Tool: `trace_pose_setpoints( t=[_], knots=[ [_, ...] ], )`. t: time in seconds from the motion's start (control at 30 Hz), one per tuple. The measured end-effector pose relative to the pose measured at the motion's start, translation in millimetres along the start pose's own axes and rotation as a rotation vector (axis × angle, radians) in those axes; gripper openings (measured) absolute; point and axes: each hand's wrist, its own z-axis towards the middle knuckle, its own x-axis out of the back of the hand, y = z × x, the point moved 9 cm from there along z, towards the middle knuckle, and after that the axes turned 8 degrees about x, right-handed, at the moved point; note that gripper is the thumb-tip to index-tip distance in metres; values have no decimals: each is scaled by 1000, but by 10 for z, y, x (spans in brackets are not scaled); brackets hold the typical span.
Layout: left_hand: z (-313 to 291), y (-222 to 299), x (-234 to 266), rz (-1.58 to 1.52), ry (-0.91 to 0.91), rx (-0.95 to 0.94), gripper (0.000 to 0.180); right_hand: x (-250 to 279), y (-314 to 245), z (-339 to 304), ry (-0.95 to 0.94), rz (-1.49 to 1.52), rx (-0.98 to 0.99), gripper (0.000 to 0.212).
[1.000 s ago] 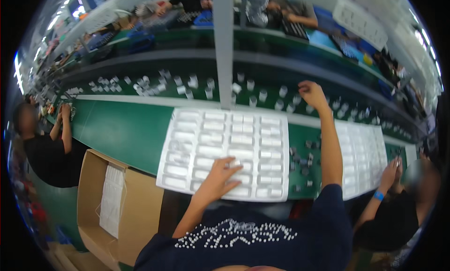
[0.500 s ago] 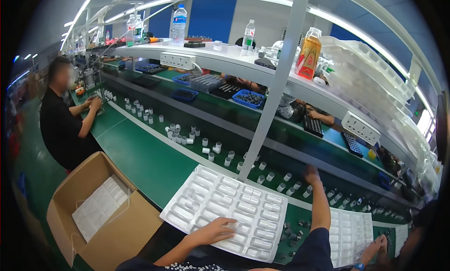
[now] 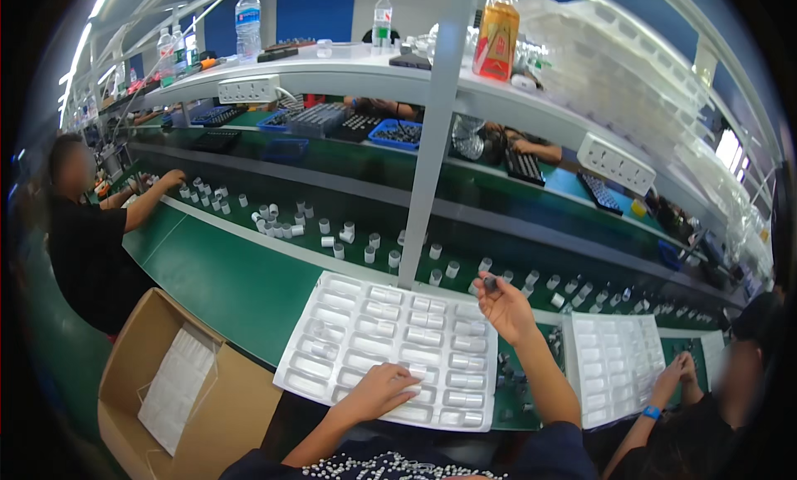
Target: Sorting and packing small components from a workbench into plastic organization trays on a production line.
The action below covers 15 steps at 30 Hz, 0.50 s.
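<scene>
My right hand (image 3: pixel 506 314) is raised beside the grey upright post. Its thumb and fingers are closed on a small dark grey cylinder (image 3: pixel 490 285). My left hand (image 3: pixel 378 394) lies over the white moulded tray (image 3: pixel 292 365) in front of me, fingers stretched out and touching it. The tray has rows of long pockets. Some hold pale cylinders (image 3: pixel 467 361), most of them on the right side; others look bare. Beyond the tray, several white cylinders with grey ends (image 3: pixel 452 269) stand along the dark conveyor strip.
An open cardboard box (image 3: pixel 241 397) with white trays stands at left. Small dark parts (image 3: pixel 510 380) lie right of my tray. One co-worker (image 3: pixel 91 239) reaches in at far left; another (image 3: pixel 664 389) sits at right by a second tray (image 3: pixel 614 372). A shelf (image 3: pixel 332 71) with bottles runs above.
My right hand has drawn back from the conveyor toward me and now shows a dark grey cylinder. My left hand stays on the tray. The view has shifted, and the left co-worker's arm reaches out.
</scene>
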Motion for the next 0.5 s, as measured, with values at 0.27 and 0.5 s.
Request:
trace_pose_setpoints(
  t=[0.27, 0.5],
  knots=[
    [-229, -358, -83, -1232, 191, 454, 25, -264, 561, -837, -4, -132, -82, 38],
    [-36, 49, -240, -1673, 64, 321, 24, -274, 729, -1319, 115, 7, -40, 36]
  ],
)
